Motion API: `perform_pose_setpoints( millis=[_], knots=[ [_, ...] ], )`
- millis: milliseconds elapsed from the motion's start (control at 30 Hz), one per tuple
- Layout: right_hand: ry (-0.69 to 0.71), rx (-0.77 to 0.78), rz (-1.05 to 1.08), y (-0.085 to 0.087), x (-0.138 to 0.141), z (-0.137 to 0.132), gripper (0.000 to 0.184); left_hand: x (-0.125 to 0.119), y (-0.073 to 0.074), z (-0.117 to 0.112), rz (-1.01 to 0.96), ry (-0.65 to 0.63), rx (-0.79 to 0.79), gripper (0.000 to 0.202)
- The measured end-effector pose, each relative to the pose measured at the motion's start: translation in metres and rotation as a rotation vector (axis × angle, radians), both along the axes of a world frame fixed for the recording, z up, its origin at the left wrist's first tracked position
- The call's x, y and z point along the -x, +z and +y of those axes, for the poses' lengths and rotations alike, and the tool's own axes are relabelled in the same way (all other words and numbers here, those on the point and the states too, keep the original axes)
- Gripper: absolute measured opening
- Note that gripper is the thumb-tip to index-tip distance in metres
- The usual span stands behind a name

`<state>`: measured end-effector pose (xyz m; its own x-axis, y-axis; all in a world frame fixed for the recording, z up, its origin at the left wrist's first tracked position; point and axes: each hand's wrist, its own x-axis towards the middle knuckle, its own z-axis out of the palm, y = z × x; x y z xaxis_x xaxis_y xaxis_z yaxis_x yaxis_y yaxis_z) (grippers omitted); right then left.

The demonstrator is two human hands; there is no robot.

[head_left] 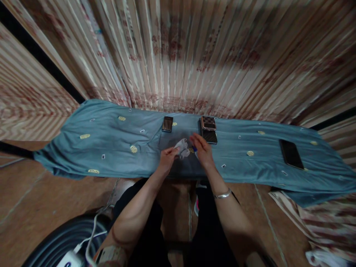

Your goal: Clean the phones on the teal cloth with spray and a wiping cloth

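White crumpled cloth (183, 148) lies bunched, pinched by the left hand (167, 157).

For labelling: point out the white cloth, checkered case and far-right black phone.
white cloth (183, 147): head view, crumpled middle.
checkered case (208, 122): head view, top face.
far-right black phone (291, 154): head view, screen centre.

The tabletop (111, 144) lies open to the left of the left hand (167, 159). A white rag (183, 147) fills the gap between the hands. Behind them, a small phone (167, 124) and a phone stack (208, 129) leave a lane between them. Farther right lies a dark phone (291, 154).
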<state>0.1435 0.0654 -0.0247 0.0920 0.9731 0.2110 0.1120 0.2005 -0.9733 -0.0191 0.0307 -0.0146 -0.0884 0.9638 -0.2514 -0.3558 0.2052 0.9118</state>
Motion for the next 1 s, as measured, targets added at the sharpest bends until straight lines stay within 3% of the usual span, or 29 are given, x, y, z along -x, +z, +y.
perform_pose_setpoints(
  millis=[133,200,300,400,500,633,800,1000],
  knots=[
    [-0.077,-0.108,-0.585,-0.001,-0.03,-0.011,0.037,0.016,0.002,0.007,0.419,-0.018,-0.12,0.043],
    [-0.047,-0.075,-0.813,-0.003,-0.039,-0.018,0.034,0.024,0.004,0.008,0.649,-0.04,-0.228,0.036],
    [-0.008,-0.035,-1.025,-0.008,-0.043,-0.026,0.034,0.03,0.006,0.009,0.791,-0.039,-0.288,0.029],
    [-0.01,0.004,-1.122,-0.012,-0.04,-0.025,0.038,0.028,0.005,0.009,0.669,-0.016,-0.206,0.03],
    [-0.024,0.059,-1.116,-0.011,-0.038,-0.019,0.033,0.022,0.003,0.011,0.319,0.03,-0.067,0.023],
    [-0.027,0.139,-0.763,-0.003,-0.037,-0.013,0.024,0.016,-0.001,0.015,0.01,0.086,0.0,0.031],
    [0.156,0.415,0.135,0.015,-0.032,-0.02,0.033,0.016,-0.006,0.02,0.006,0.086,-0.039,0.029],
    [0.336,0.617,0.612,0.034,-0.021,-0.025,0.031,0.013,-0.01,0.017,-0.04,0.065,-0.02,0.026]
  ],
)
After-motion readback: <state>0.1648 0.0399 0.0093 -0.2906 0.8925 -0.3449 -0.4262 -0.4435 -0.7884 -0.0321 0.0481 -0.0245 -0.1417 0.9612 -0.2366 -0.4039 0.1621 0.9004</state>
